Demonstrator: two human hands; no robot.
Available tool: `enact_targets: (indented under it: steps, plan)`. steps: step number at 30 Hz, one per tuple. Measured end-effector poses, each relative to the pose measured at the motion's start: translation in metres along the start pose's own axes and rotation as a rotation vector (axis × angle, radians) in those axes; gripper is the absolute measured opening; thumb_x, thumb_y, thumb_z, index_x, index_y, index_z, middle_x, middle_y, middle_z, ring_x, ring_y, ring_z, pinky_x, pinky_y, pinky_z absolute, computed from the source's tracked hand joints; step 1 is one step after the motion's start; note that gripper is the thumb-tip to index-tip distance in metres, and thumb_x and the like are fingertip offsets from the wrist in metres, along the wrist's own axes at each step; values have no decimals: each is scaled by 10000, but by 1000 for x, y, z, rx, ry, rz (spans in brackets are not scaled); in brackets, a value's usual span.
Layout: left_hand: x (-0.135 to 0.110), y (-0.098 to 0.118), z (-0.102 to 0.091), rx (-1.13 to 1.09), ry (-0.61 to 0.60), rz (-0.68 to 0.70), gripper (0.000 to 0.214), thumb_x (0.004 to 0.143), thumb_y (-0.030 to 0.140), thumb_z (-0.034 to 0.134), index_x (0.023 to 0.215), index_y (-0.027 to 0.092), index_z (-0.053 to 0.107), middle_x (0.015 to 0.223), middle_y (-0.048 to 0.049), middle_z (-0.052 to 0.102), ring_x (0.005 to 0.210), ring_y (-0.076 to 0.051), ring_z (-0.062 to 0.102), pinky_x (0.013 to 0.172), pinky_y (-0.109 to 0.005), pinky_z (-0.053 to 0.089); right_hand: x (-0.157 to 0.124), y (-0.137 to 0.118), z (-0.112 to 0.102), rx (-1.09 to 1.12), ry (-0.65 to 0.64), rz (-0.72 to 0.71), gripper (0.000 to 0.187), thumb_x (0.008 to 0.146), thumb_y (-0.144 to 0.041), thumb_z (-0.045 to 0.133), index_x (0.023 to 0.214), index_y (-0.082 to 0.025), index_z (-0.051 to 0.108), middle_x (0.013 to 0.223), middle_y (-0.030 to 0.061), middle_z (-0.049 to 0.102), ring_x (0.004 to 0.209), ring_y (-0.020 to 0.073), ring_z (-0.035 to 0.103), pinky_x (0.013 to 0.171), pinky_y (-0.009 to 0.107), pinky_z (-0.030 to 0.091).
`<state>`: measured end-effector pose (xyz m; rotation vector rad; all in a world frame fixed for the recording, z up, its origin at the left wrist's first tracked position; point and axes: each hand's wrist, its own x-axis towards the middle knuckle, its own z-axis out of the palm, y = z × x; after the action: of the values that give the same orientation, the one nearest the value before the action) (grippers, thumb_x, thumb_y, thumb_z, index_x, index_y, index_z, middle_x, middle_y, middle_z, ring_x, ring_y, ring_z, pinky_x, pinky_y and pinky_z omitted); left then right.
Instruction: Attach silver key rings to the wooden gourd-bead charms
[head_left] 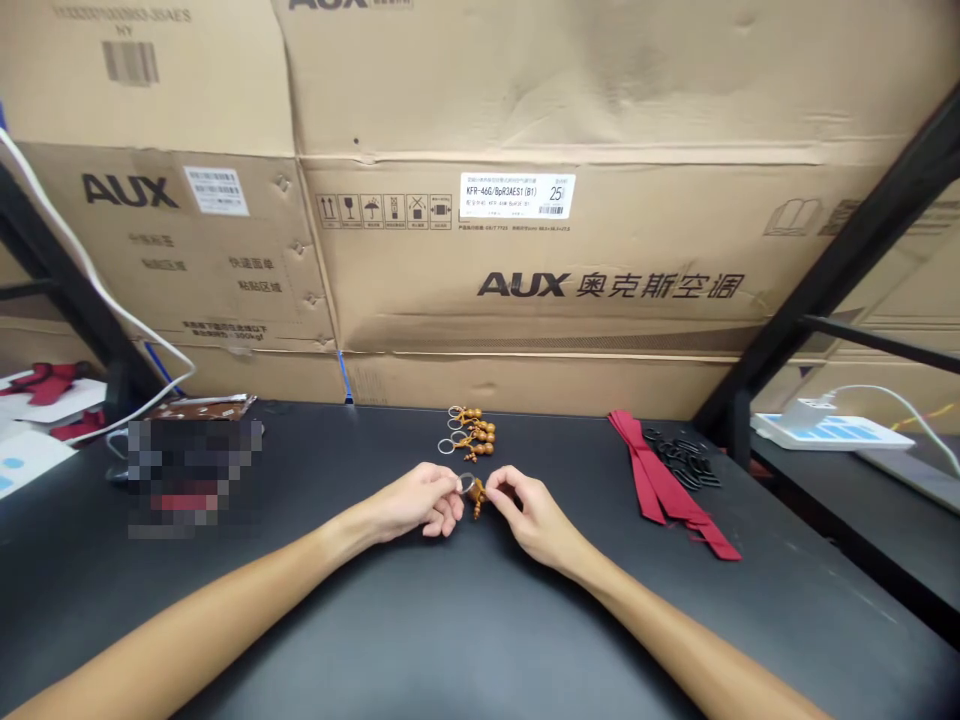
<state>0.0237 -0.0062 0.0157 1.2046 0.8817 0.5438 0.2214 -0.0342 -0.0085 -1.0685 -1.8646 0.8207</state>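
Between my two hands is a keychain (478, 492) with a silver split ring and brown wooden beads on a tan cord. My left hand (424, 500) pinches its ring (466, 483) between thumb and forefinger. On the other side, my right hand (536, 515) has its thumb and forefinger closed on the beaded end, and the fingers hide part of it. Just beyond, several similar keychains (476, 437) lie in a group on the black table (450, 620), rings toward the left and gourd-shaped wooden beads toward the right.
Red fabric strips (660, 480) lie at the right beside a pile of black buckles (686, 460). A blurred-out item (187, 470) sits at the left. Cardboard boxes (525, 330) wall off the back. A white power strip (832, 432) is at far right, a white cable (97, 280) at left.
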Motion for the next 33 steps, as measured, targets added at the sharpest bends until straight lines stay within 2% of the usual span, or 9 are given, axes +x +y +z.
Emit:
enact_targets:
  steps: [9,17,27,30,33]
  plan:
    - [1,-2,2,129,47,-46,205,841,334,547,777,145,504,549,8,593,378,-79,515,334,-160,291,1,-6,3,30,6,2,206,929,-360,452,819,-202,527,750,7,604,673,147,549,673,278,447]
    - [2,-1,1,178,3,-33,235,838,344,543,726,138,524,525,0,587,371,-78,507,326,-160,298,0,-6,3,68,4,-1,204,932,-366,457,835,-202,530,779,16,620,715,157,578,707,290,469]
    - [2,-2,-1,244,-60,-21,269,850,403,531,768,150,490,553,-3,594,365,-82,498,344,-173,295,1,-6,5,53,25,8,223,933,-382,446,828,-202,525,772,16,618,703,157,579,694,286,469]
    - [-4,3,-1,381,-135,4,261,891,409,459,799,165,477,574,13,587,362,-78,478,362,-180,298,2,-5,4,-4,41,12,217,931,-365,441,812,-204,522,731,7,595,655,152,550,645,277,453]
    - [-11,11,-2,701,-143,116,253,935,346,377,789,177,496,575,29,572,375,-79,460,429,-199,348,1,-2,4,-86,33,-8,208,927,-344,446,795,-203,524,703,2,576,625,147,518,608,268,426]
